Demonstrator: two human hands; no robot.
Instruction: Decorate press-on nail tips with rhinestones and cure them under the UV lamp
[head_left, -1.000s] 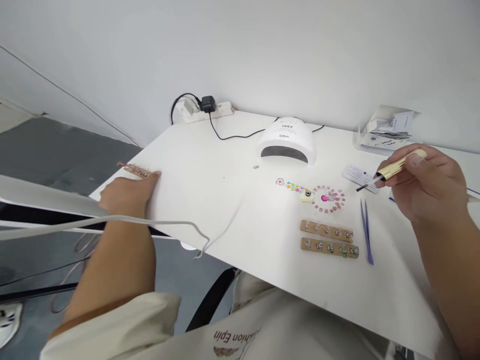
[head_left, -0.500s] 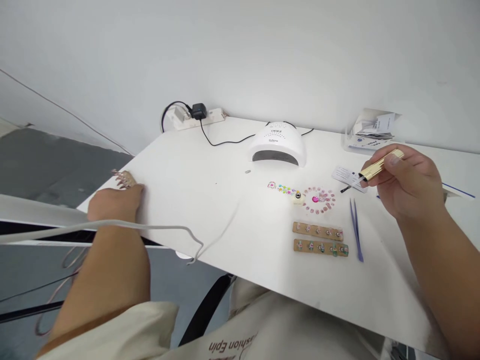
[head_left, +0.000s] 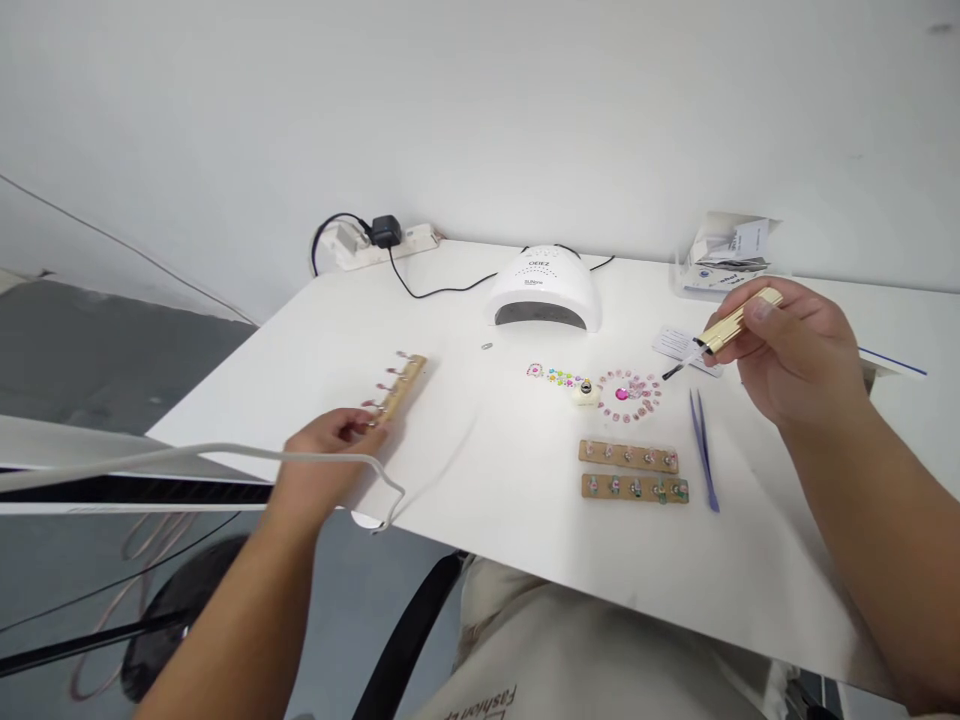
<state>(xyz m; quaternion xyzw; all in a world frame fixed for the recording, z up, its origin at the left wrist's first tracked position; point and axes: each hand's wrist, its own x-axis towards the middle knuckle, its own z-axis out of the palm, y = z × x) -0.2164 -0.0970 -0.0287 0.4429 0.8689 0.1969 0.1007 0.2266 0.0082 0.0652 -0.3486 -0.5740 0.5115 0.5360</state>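
Observation:
My left hand grips the near end of a tan nail display strip, with several false nails standing up along its left side. In my right hand is a gold-handled nail polish brush, its dark bristles pointing down and left above the table. Below and left of that brush lies a ring of pink false nails or gems, with a bright pink gem inside. Two more tan strips bearing decorated nails lie flat nearer me. Purple tweezers rest to their right.
A white nail lamp stands at the back, its cord running to a power strip. At the back right is a clear box of cards. A white cable crosses in front of my left wrist. Coloured gems lie mid-table.
My left hand has moved right from the table's left edge, bringing the nail strip along. My right hand still holds the brush, almost in place. The view has shifted slightly.

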